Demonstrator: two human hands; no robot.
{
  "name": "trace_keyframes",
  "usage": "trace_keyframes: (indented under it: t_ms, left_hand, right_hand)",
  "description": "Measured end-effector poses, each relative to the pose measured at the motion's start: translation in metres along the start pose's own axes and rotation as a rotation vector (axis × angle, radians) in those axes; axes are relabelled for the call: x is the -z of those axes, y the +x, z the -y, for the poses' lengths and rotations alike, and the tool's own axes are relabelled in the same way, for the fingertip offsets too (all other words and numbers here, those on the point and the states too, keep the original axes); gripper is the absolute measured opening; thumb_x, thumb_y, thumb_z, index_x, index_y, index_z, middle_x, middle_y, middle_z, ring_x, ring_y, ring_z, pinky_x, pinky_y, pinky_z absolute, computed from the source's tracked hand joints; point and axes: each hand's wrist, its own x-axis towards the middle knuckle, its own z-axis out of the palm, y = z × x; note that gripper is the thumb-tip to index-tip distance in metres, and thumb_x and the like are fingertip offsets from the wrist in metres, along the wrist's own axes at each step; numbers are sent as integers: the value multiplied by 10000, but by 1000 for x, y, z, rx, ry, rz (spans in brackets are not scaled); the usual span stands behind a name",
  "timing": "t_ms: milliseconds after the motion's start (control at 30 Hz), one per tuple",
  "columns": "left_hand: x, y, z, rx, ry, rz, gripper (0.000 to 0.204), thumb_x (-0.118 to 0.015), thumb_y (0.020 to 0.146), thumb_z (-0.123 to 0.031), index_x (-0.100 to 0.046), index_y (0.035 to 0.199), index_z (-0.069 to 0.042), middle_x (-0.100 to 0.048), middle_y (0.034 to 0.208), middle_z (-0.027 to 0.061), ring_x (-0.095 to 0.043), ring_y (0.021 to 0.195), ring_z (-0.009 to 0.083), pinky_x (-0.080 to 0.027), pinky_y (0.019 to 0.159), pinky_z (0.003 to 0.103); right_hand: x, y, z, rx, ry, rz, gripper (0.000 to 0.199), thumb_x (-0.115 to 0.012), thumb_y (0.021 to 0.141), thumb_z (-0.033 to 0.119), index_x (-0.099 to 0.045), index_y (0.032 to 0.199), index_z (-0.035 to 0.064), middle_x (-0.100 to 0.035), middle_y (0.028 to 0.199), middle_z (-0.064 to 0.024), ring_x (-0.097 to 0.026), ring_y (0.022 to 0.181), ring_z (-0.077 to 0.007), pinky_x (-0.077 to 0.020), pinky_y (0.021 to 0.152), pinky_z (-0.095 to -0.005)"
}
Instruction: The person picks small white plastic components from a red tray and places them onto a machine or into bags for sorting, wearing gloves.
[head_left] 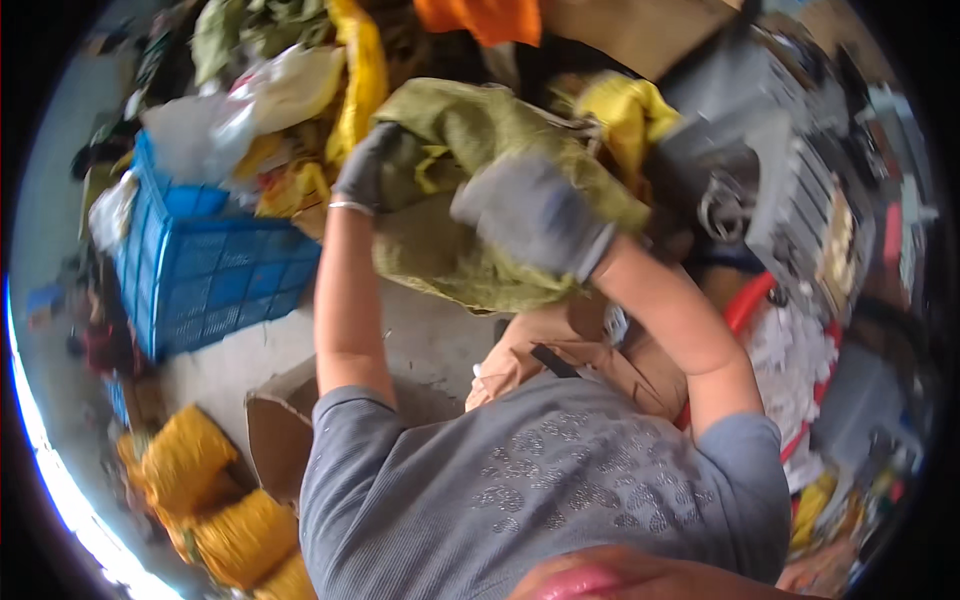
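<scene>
A green woven sack (437,250) spreads out in front of me, its mouth partly open. My left hand (368,172), in a grey glove, is closed on the sack's left edge, with the fingertips partly hidden by the fabric. Over the right part of the sack is my right hand (540,212), also in a grey glove. Motion smears its fingers, so their grip cannot be made out. A bit of yellow (432,168) shows at the sack's opening between the hands.
To the left stands a blue plastic crate (225,275) with white and yellow bags piled on it. Yellow packed sacks (245,535) lie at lower left beside a cardboard box (278,440). Grey plastic bins (790,205) and a red-rimmed tub (745,310) of white scraps crowd the right.
</scene>
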Motion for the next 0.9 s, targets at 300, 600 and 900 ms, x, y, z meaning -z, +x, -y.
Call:
trace_keyframes:
  t_ms: [300,600,900]
  left_hand:
    - [45,31,-52,-449,923,-283,366,-666,823,-221,-604,1105,3,-658,1015,94,-623,924,199,-489,840,319]
    - [-80,-31,18,-1342,1917,-451,436,-690,713,-196,-590,1121,-81,-572,1190,140,-528,1091,323,-391,978,424]
    - [-23,-77,118,-797,1843,65,95,-601,806,-165,-624,872,-99,-645,881,77,-597,791,291,-472,730,400]
  right_hand:
    - [-115,-133,-121,-688,-123,-406,223,-547,834,250,-610,997,112,-581,1066,-93,-559,937,-298,-443,851,-404]
    - [-169,-47,-15,-286,-348,-133,465,-539,831,264,-475,1284,178,-623,1012,-50,-541,1039,-197,-230,1086,-499]
    - [-103,-86,10,-94,754,617,342,-556,839,377,-617,1099,162,-629,1081,-70,-598,982,-267,-466,848,-419]
